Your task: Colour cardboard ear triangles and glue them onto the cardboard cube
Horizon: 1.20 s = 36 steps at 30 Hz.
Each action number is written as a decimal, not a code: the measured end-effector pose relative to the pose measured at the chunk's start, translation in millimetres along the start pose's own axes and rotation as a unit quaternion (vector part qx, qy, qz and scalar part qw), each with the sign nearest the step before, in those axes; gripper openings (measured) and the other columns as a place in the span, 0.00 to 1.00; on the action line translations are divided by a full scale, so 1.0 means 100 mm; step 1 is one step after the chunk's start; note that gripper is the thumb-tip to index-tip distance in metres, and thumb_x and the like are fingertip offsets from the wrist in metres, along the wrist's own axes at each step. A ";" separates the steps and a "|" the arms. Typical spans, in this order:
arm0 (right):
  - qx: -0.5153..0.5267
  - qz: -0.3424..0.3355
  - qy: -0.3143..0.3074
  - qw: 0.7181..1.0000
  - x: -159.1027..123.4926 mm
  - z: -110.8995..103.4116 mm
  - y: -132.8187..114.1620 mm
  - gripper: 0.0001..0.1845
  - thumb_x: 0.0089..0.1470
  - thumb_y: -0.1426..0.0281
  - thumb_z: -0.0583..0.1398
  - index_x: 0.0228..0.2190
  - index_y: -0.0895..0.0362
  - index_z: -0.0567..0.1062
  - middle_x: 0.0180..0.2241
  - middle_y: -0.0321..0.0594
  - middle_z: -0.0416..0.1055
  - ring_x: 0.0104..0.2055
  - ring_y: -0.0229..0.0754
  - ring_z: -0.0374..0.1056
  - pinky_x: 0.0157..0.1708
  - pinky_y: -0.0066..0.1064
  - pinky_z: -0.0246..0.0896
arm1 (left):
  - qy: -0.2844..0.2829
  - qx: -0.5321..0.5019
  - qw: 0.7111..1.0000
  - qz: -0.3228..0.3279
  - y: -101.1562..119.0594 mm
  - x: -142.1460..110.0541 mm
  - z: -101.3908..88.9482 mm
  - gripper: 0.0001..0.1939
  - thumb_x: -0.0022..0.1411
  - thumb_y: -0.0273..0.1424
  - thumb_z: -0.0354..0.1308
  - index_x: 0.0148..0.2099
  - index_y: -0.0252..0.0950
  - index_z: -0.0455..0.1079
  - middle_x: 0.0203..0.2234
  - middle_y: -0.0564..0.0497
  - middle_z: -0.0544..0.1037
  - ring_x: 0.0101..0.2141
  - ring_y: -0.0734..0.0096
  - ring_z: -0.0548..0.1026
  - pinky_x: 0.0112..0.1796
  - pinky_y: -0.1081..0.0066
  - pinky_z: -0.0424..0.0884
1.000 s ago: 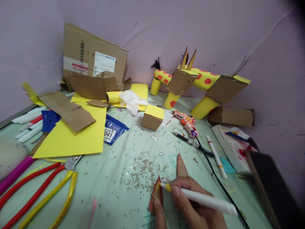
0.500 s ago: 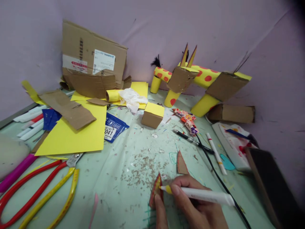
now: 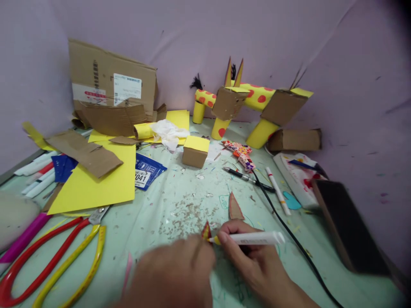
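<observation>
My right hand [image 3: 253,252] grips a white marker [image 3: 257,238] with a yellow tip. The tip touches a small pointed cardboard piece [image 3: 206,231], yellow inside a red edge. My left hand [image 3: 180,265], blurred by motion, is closed with bent fingers at the lower end of this piece and hides most of it. A second pointed cardboard piece [image 3: 236,207], brown with a red outline, lies flat just beyond my right hand.
Red-and-yellow-handled scissors [image 3: 70,252] and yellow paper [image 3: 112,184] lie left. A cardboard block [image 3: 195,153] stands mid-table; two spotted yellow cardboard animals [image 3: 224,105] stand behind. Right are a pen [image 3: 239,173], a black cable [image 3: 279,222], another marker [image 3: 278,191] and a phone [image 3: 349,226].
My left hand has come further into view over the lower part of the cardboard piece. The marker tip stays on the piece. The whole view has shifted slightly.
</observation>
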State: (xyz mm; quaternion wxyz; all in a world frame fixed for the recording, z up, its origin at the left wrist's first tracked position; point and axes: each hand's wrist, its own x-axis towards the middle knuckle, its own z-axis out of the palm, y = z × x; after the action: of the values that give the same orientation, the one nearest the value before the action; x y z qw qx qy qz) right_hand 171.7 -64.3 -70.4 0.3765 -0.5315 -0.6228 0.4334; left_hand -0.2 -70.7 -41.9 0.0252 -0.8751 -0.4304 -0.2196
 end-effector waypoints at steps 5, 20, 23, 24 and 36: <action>-0.019 -0.019 -0.004 1.000 0.01 -0.02 0.00 0.11 0.58 0.65 0.53 0.26 0.55 0.70 0.21 0.35 0.64 0.22 0.37 0.61 0.21 0.25 0.56 | -0.243 -0.244 0.912 -0.225 -0.45 0.61 -0.17 0.08 0.52 0.31 0.51 0.25 0.39 0.70 0.21 0.56 0.75 0.26 0.71 0.72 0.27 0.73 0.64; -0.001 0.007 -0.016 1.000 0.02 0.00 0.06 0.11 0.56 0.63 0.54 0.27 0.57 0.69 0.18 0.30 0.56 0.19 0.34 0.51 0.18 0.26 0.45 | -0.365 -0.181 0.885 -0.226 -0.45 0.78 0.14 0.04 0.41 0.32 0.56 0.22 0.40 0.71 0.19 0.54 0.74 0.25 0.68 0.70 0.24 0.71 0.61; 0.005 -0.007 -0.018 1.000 0.01 0.00 0.06 0.11 0.57 0.65 0.54 0.27 0.57 0.69 0.18 0.30 0.57 0.19 0.34 0.52 0.19 0.26 0.48 | -0.365 -0.163 0.886 -0.235 -0.42 0.78 0.14 0.04 0.40 0.31 0.56 0.22 0.41 0.72 0.20 0.54 0.75 0.25 0.68 0.70 0.24 0.71 0.61; 0.007 -0.011 -0.018 1.000 0.01 0.00 0.06 0.10 0.57 0.65 0.54 0.27 0.57 0.69 0.19 0.30 0.57 0.20 0.34 0.53 0.19 0.26 0.48 | -0.366 -0.160 0.886 -0.236 -0.41 0.78 0.14 0.04 0.40 0.31 0.56 0.23 0.41 0.72 0.20 0.54 0.75 0.25 0.68 0.71 0.24 0.71 0.61; -0.026 -0.072 -0.044 0.996 -0.02 -0.03 0.02 0.11 0.59 0.69 0.54 0.26 0.57 0.71 0.23 0.34 0.68 0.24 0.34 0.61 0.23 0.25 0.54 | -0.357 -0.148 0.892 -0.233 -0.42 0.76 0.14 0.05 0.40 0.31 0.56 0.23 0.42 0.72 0.22 0.53 0.76 0.26 0.67 0.72 0.24 0.71 0.62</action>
State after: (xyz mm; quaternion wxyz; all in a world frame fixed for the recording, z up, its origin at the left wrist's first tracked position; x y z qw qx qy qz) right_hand 175.2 -65.8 -71.4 0.3653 -0.4753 -0.6867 0.4112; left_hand 13.6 15.1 -29.4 -0.3121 -0.7628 -0.5643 0.0468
